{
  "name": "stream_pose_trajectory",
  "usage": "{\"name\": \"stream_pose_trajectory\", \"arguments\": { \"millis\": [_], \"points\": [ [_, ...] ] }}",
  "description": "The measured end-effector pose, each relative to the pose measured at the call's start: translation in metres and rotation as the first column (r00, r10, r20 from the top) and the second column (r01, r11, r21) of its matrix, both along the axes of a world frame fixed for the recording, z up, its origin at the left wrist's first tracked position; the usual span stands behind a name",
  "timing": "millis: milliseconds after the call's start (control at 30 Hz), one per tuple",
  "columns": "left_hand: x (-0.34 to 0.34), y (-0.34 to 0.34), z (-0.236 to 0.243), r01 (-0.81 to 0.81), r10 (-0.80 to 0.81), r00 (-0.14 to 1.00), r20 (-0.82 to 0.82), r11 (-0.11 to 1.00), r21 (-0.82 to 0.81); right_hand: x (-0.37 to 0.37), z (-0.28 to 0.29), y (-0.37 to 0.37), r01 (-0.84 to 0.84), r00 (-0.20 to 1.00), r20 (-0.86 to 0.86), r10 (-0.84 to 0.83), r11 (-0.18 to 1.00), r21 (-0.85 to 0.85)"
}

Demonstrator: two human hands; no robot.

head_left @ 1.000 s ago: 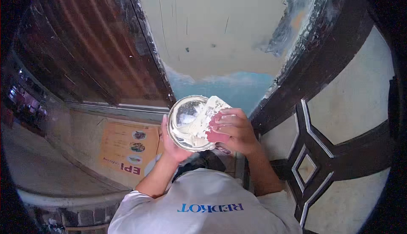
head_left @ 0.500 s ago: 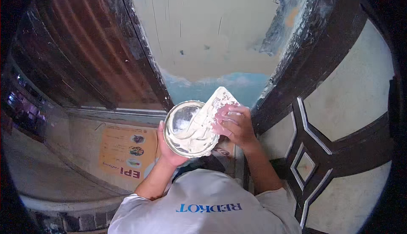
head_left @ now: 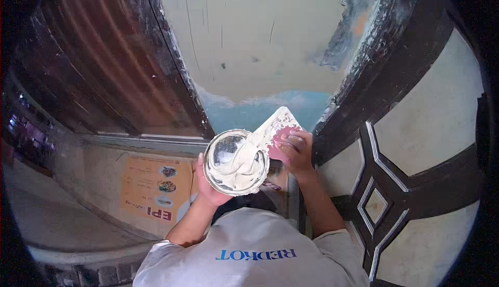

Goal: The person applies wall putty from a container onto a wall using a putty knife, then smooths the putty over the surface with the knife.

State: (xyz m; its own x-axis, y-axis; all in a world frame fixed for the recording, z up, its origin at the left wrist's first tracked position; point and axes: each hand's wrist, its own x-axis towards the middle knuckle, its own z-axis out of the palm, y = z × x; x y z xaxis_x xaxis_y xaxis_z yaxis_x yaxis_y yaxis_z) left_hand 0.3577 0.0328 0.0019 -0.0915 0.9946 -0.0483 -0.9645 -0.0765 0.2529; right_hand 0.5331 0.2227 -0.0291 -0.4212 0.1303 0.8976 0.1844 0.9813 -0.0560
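Observation:
My left hand (head_left: pixel 209 185) grips the lower left side of a round, shiny metal tin (head_left: pixel 206 163), tipped so that its inside faces up toward me. How deep the tin is I cannot tell. Thick off-white putty (head_left: pixel 236 175) lies in folds across the lower and right part of it, with bare metal showing at the upper left. In my right hand (head_left: pixel 297 154) is a flat pink putty spreader (head_left: pixel 280 140), its pale blade smeared with putty. The blade's left edge overlaps the tin's upper right rim, where it meets the putty.
Ahead stands a wall panel (head_left: pixel 254 32), beige above and blue below, between dark, paint-flecked frames. Brown ribbed boards (head_left: pixel 99 53) are at left, above an orange printed sheet (head_left: pixel 150 185). On the right is a dark door (head_left: pixel 387 193) with pale panels and white trim.
The spreader has shifted a little to the right, and more of it lies outside the tin. The tin has moved slightly right and down, and the putty's folds look different.

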Motion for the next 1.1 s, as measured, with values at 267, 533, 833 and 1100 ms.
{"name": "stream_pose_trajectory", "arguments": {
  "millis": [267, 533, 833, 1100],
  "points": [
    [-0.007, 0.006, -0.014, 0.093, -0.091, 0.996, -0.019, 0.99, 0.103, -0.002, -0.007, 0.004, 0.043, 0.998, -0.04, -0.043, 0.999, -0.004],
    [-0.003, 0.004, -0.011, -0.096, 0.097, 0.991, -0.095, 0.995, 0.015, 0.031, -0.028, 0.036, 0.125, 0.985, -0.093, -0.147, 0.969, -0.212],
    [-0.006, 0.005, -0.037, -0.284, 0.3, 0.839, -0.454, 0.953, 0.105, 0.035, 0.013, -0.001, -0.115, 0.985, -0.16, -0.064, 0.449, -0.886],
    [-0.011, 0.012, -0.079, -0.32, 0.335, 0.712, -0.617, 0.937, 0.138, 0.027, 0.05, -0.026, -0.055, 0.998, -0.048, 0.028, 0.612, -0.789]
  ]
}}
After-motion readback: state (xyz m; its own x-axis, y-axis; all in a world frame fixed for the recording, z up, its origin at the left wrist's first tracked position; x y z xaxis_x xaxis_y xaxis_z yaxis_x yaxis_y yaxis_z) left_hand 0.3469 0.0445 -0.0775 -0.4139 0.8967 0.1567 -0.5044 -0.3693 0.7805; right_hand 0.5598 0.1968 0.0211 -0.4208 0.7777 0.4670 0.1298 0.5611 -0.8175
